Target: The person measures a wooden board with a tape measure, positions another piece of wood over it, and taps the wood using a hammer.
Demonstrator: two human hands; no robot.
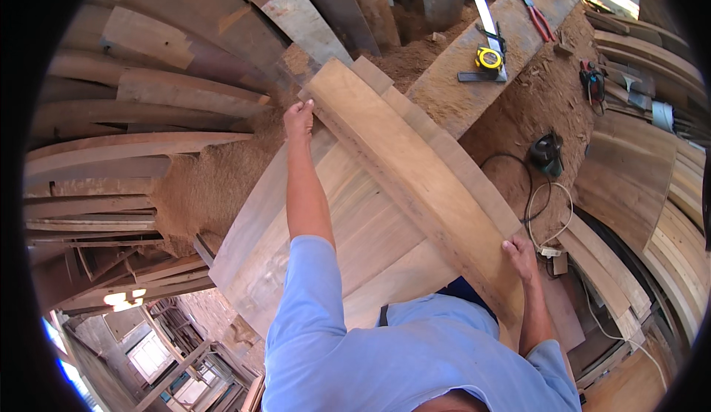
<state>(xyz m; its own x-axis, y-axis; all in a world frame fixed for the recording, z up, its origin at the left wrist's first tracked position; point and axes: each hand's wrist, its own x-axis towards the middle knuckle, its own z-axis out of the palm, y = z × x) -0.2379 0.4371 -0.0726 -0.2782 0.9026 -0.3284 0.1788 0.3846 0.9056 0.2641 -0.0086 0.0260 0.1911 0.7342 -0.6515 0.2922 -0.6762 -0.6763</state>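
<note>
the left hand's (pixel 299 119) fingers are curled in a narrow grip at the far left end of the long plank (pixel 404 156), its thumb by the corner; the plank runs off to the right of those fingers and toward the body. the right hand (pixel 521 258) is at the plank's near right part, thumb against the right side and fingers bent and partly hidden; it appears to hold the wood, though i cannot tell whether it also takes in the thinner board (pixel 455 156) lying along the plank's far right side. so the plank slants between the two hands, from far left to near right.

to the left of the plank, and lower, spreads a wide pale panel (pixel 337 223) of boards, between the left forearm and the body in its blue shirt (pixel 385 360). beyond, at the far right, a dusty bench board (pixel 452 90) bears a metal square (pixel 490 34), a yellow tape measure (pixel 489 58) just beside its corner, and red-handled pliers (pixel 536 15). right of that board, a dark power tool (pixel 546 153) sits on the sawdust-covered floor (pixel 511 141), near a looped cord (pixel 571 208). stacked planks (pixel 181 90) lean at far left.
</note>
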